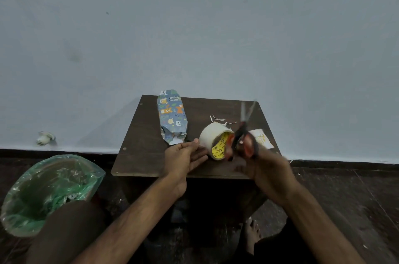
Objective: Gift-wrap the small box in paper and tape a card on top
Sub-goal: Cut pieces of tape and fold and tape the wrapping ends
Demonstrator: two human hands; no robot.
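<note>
1. Pale wall backs a small dark table (138,155). On it I see the wrapped box (172,117) lying at the far left, its near end open and not yet taped.
2. From my feed, the left hand (183,157) has its fingers stretched out just beside the tape roll (216,140), holding nothing I can make out. If a clear strip is there, it could curl and stick to itself.
3. The right hand (266,174) grasps the scissors (245,138), which are blurred, with blades parted above the roll. A hasty snip risks nicking the left fingertips.
4. The card (263,138) lies partly behind the scissors, near the table's right edge. A swing of that hand might knock it off.
</note>
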